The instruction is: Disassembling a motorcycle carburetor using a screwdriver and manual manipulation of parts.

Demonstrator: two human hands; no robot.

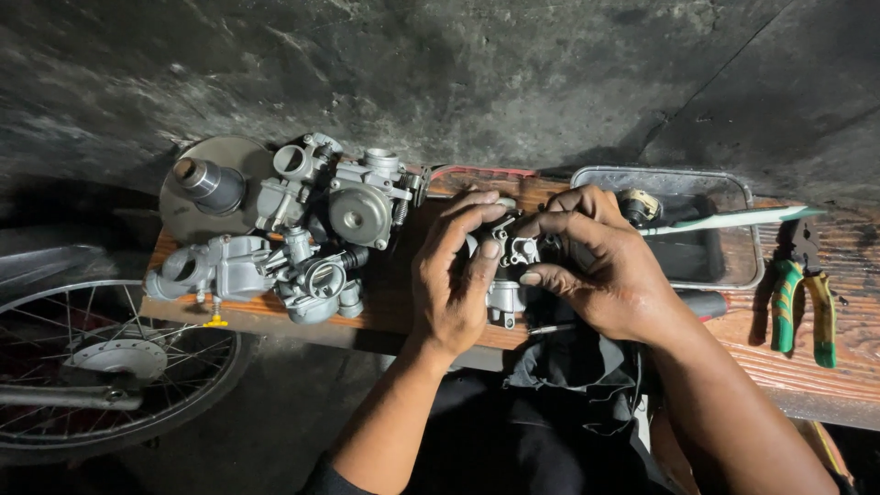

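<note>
Both hands, left hand (454,275) and right hand (600,270), grip closed around the carburetor (510,266) between them.

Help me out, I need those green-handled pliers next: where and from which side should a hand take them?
Grip the pliers by the two green handles, coming from the near edge of the wooden bench. The handles point toward the person and lie splayed and unobstructed, while the dark jaws face the wall beside the metal tray. The right hand is closest.
</note>
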